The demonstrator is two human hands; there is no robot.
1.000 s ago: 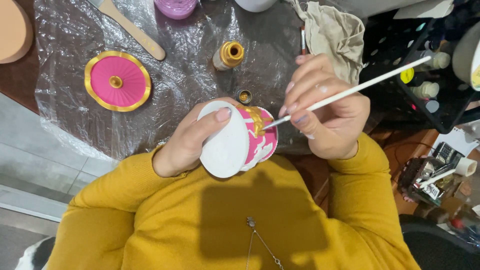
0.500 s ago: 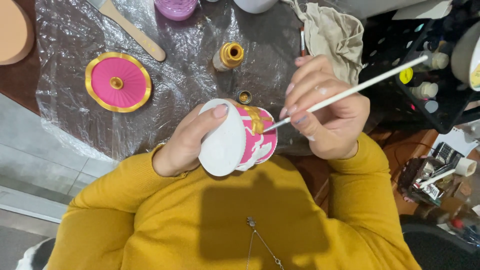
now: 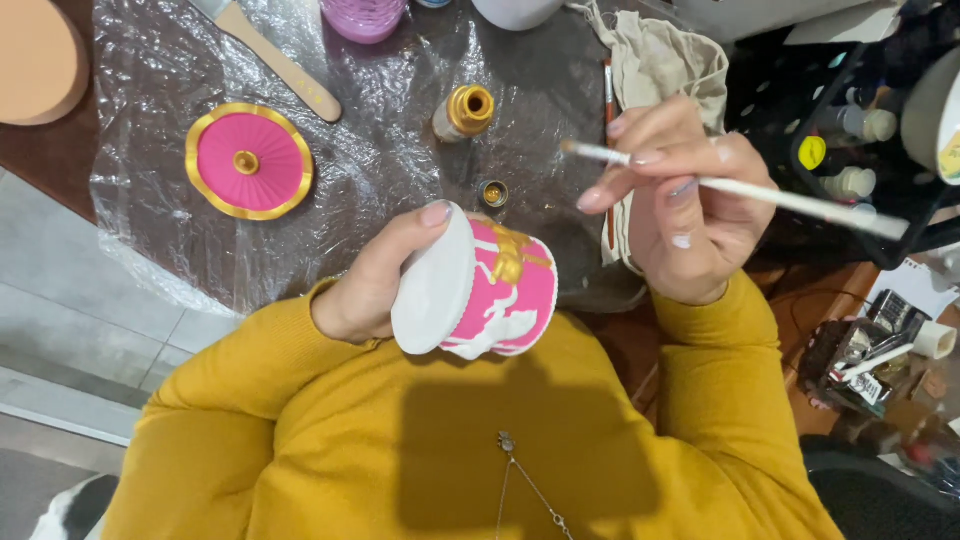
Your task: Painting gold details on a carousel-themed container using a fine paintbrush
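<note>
The left hand (image 3: 375, 285) clamped a pink-and-white ceramic jar (image 3: 480, 295) by its base; it looked fragile and smooth. Beside it, the right hand (image 3: 680, 215) pinched a thin paintbrush (image 3: 740, 190).

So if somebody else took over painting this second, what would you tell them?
Left hand: holds the pink and white ceramic jar on its side, above the lap.
Right hand: grips a thin white paintbrush, lifted clear of the jar, tip pointing toward the table.
On the plastic sheet: the open gold paint bottle, its small cap, and the pink lid, already rimmed in gold.
Done: the jar's bow looks gold.
Left: I'd guess more paint from the bottle, then any white relief that still needs colour.
</note>
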